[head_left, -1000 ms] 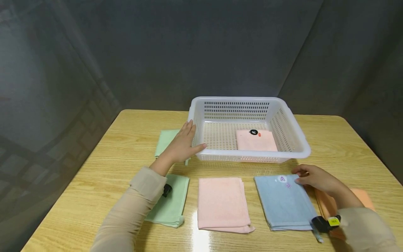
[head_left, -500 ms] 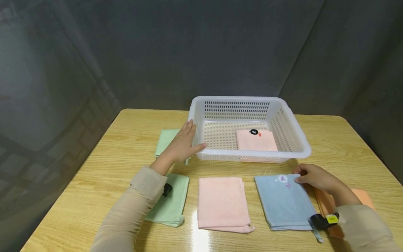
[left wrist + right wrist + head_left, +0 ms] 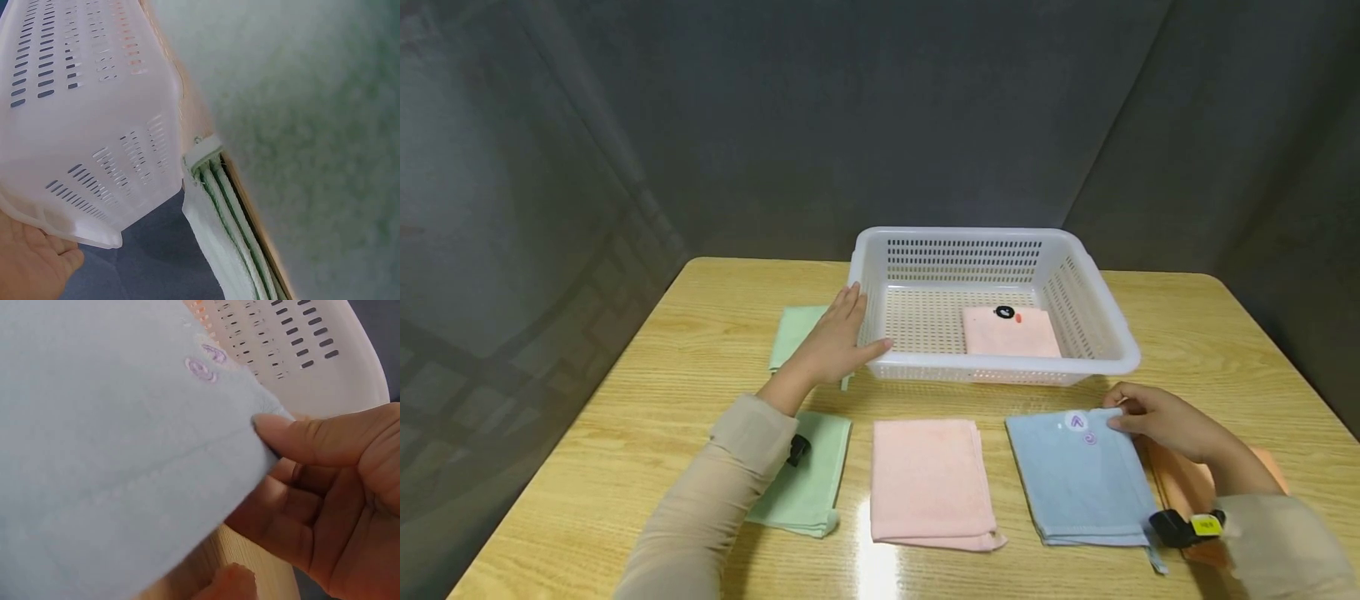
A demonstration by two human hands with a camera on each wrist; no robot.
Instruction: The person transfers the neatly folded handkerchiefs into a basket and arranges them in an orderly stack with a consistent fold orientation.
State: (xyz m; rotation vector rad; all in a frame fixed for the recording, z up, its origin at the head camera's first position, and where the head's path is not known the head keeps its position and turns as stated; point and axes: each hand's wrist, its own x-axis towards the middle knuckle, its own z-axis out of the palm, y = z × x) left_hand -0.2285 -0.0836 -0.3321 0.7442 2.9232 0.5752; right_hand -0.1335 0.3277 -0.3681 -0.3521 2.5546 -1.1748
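My left hand (image 3: 835, 346) rests with spread, straight fingers on the left front corner of a white plastic basket (image 3: 1000, 364). In the left wrist view that hand (image 3: 31, 262) touches the basket's rim. My right hand (image 3: 1165, 421) pinches the upper right corner of a folded blue towel (image 3: 1078, 483) with purple embroidery. Up close in the right wrist view, the thumb lies on top of the towel (image 3: 125, 437) and the fingers are under its edge, which is lifted a little off the table. Inside the basket, at the right front, lies a folded pink towel (image 3: 1011, 335).
A second pink towel (image 3: 931, 483) lies left of the blue one. Further left are a green towel (image 3: 823, 471) and another green towel (image 3: 793, 329), both partly behind my left arm. An orange towel (image 3: 1180, 483) lies under my right forearm. Dark curtains (image 3: 880, 125) surround the wooden table (image 3: 647, 400).
My right hand has shifted slightly up and right, pulling the blue towel's corner a little with it. The left hand and basket stay in place.
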